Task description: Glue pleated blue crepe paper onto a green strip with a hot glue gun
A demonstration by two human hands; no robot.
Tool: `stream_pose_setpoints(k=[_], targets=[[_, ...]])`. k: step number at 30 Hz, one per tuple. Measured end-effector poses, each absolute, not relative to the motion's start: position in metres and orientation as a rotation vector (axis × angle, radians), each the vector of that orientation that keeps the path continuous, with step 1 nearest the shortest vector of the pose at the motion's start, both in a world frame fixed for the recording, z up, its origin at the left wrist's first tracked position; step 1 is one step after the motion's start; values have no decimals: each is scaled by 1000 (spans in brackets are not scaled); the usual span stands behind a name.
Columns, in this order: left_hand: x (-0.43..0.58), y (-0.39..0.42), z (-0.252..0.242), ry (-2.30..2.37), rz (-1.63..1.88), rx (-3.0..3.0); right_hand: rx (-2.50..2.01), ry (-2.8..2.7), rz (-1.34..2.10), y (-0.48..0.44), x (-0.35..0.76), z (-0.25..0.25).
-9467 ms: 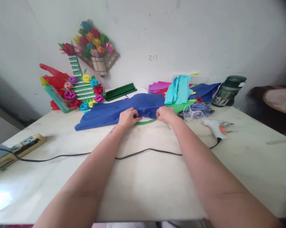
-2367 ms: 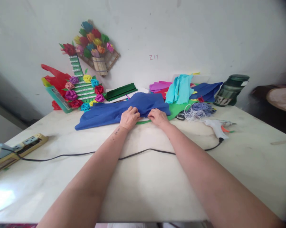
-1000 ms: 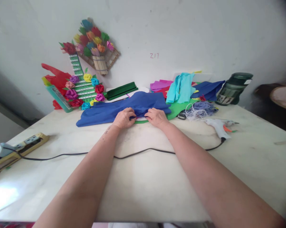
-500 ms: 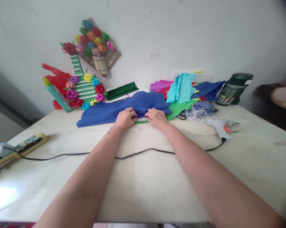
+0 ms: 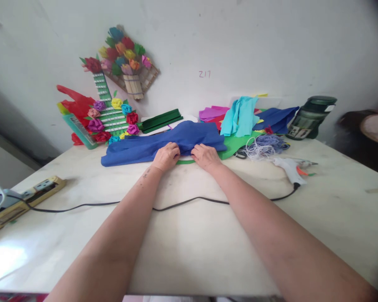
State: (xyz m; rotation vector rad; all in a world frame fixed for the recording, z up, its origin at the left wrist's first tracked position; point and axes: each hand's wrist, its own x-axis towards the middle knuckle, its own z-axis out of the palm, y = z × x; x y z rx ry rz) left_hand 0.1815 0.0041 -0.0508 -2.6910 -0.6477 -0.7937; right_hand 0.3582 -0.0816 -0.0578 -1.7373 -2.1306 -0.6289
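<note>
A wide sheet of blue crepe paper (image 5: 135, 147) lies across the back middle of the table. Its front edge is pinched by my left hand (image 5: 166, 157), fingers curled closed. A short way to the right, my right hand (image 5: 205, 157) grips the same edge, also closed. Between and under the hands a bit of white shows, along with the rim of a green sheet (image 5: 239, 144) that spreads out to the right beneath the blue paper. The fingertips are partly hidden in the folds.
A glue gun (image 5: 289, 170) lies at right, its black cord (image 5: 195, 199) crossing under my forearms to a power strip (image 5: 44, 186). Purple-white string (image 5: 267, 147), scissors (image 5: 240, 154), a dark bottle (image 5: 311, 117), coloured paper (image 5: 239, 115) and a flower-trimmed guitar (image 5: 109, 115) stand or lie along the back.
Both hands stay at the blue paper's front edge with only a slight shift of the fingers. The paper's left end sits slightly higher in view.
</note>
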Motion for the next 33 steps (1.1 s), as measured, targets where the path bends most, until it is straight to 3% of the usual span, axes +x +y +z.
stream_pose_setpoints(k=[33], targets=[[176,0,-49,-620,-768,-2729,-1720,-2170,-535,-94,363,-59]])
